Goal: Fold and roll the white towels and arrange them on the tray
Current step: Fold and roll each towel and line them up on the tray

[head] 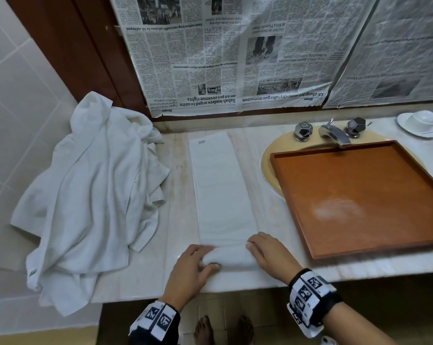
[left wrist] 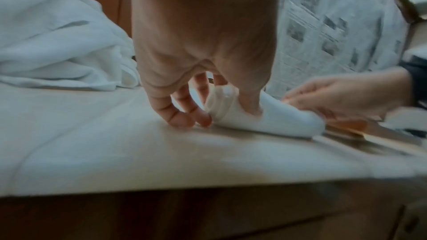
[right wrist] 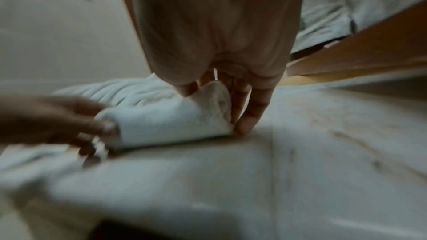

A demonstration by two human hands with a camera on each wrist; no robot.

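Bathroom: marble vanity counter, basin with faucet, tiled wall.

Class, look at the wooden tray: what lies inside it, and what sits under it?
Inside the wooden tray there are no towels, only a pale smudge. Under it is the sink basin, mostly covered; its bowl and drain cannot be seen.

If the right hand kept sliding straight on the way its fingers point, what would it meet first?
Probably only the flat, unrolled length of the folded towel, which the right hand would ride along toward the newspaper-covered wall; the tray seems to lie clear to its right.
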